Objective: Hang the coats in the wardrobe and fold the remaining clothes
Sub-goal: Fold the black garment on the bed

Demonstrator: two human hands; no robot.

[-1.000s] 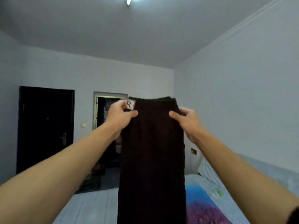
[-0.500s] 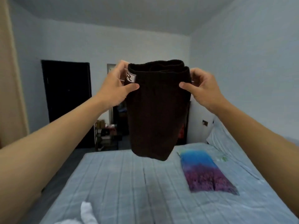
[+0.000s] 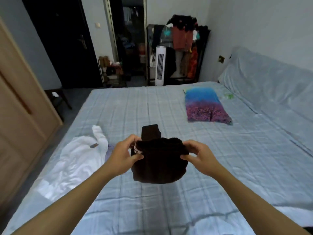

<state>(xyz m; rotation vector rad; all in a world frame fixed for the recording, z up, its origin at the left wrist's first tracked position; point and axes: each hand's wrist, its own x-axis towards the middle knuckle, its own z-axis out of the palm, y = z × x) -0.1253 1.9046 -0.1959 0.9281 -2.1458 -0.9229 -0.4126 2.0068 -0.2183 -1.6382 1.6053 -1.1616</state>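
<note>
Left hand (image 3: 124, 156) pinching left top edge of dark brown garment (image 3: 159, 164), thumb in front, fingers curled behind, right by a small white label (image 3: 136, 150) on that edge. Right hand (image 3: 197, 156) pinching right top edge the same way, thumb forward, fingers curled round the fabric. Both hands clamped on the garment, held apart at its two corners. Garment bunched, hanging in a short fold below the hands, raised above the bed (image 3: 152, 209); a narrower dark end sticking up past the top edge, farther from the camera, can't tell if touching the sheet. Both forearms bare, reaching in from lower frame.

Left of the hands, white garment (image 3: 76, 160) lying spread and crumpled on the bed near its left edge, small dark tag on it. Bed covered in pale blue checked sheet. Far right on the bed, flat folded cloth (image 3: 205, 106) with blue sky and purple tree print, well apart from the hands. Long pillow or bolster under pale blue cover (image 3: 271, 78) along the right wall.

Left edge, tan wooden wardrobe door (image 3: 18, 116). Beyond the bed's foot, dark door (image 3: 67, 43), open doorway, white tower fan (image 3: 160, 65), black clothes rack (image 3: 183, 48) loaded with hanging clothes in red, orange, black.
</note>
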